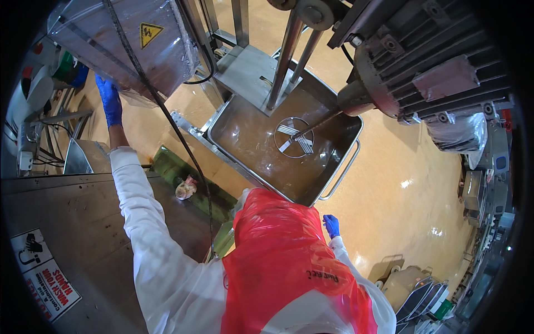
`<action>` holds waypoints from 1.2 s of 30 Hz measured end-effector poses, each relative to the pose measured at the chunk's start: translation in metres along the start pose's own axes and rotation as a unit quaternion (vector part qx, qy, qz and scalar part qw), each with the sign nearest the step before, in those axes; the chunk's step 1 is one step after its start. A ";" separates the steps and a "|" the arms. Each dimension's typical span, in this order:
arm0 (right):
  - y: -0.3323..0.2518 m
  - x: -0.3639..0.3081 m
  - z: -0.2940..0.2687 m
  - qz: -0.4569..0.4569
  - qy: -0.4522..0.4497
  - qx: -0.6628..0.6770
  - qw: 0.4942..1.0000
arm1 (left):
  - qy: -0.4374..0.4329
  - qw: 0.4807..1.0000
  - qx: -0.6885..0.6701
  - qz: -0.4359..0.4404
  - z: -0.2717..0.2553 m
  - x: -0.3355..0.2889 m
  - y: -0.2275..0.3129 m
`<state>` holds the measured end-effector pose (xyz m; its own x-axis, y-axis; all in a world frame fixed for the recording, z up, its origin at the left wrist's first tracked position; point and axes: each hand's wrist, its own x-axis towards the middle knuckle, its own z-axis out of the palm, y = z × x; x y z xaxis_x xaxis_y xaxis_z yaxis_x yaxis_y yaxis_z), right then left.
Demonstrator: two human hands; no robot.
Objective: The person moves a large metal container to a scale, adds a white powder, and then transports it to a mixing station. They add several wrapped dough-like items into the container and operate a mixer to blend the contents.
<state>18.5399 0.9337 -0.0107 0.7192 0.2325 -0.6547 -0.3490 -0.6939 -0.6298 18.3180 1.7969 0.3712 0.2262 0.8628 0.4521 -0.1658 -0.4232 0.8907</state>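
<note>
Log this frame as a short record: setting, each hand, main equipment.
setting: industrial floor, glossy tan
left hand: blue-gloved, raised against the plastic-wrapped grey control box
right hand: blue-gloved, low at the side, touching nothing visible
equipment: rectangular steel tub of brown liquid with mixer paddle; grey ribbed motor above
clothing: red plastic apron

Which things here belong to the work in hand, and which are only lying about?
In use:
- left hand, blue-gloved, raised to the plastic-wrapped control box
- steel tub of brown liquid, with the mixer blade in it
- motor above the tub
- right hand, gloved, beside the tub, holding nothing

Lying about:
- crumpled rag on the green ledge
- stacked trays
</note>
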 end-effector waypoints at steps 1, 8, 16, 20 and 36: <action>-0.001 -0.004 0.002 0.018 0.000 0.007 1.000 | 0.002 1.000 0.000 0.015 -0.003 0.001 -0.001; 0.030 -0.026 -0.014 0.099 0.019 -0.001 0.995 | -0.013 0.999 -0.002 0.029 -0.005 0.007 -0.010; 0.016 -0.030 0.003 0.099 0.013 0.001 0.995 | -0.042 0.979 0.129 0.154 -0.018 0.013 -0.020; 0.009 -0.018 0.010 0.057 -0.008 -0.003 0.998 | -0.045 0.986 0.120 0.104 -0.027 0.015 -0.024; 0.020 -0.014 -0.003 0.060 -0.013 0.020 0.998 | -0.035 0.993 0.075 0.086 -0.007 0.007 -0.006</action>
<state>18.5244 0.9147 -0.0135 0.6552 0.1681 -0.7365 -0.4551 -0.6904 -0.5624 18.3138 1.8077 0.3690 0.2742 0.7547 0.5960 -0.0639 -0.6041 0.7944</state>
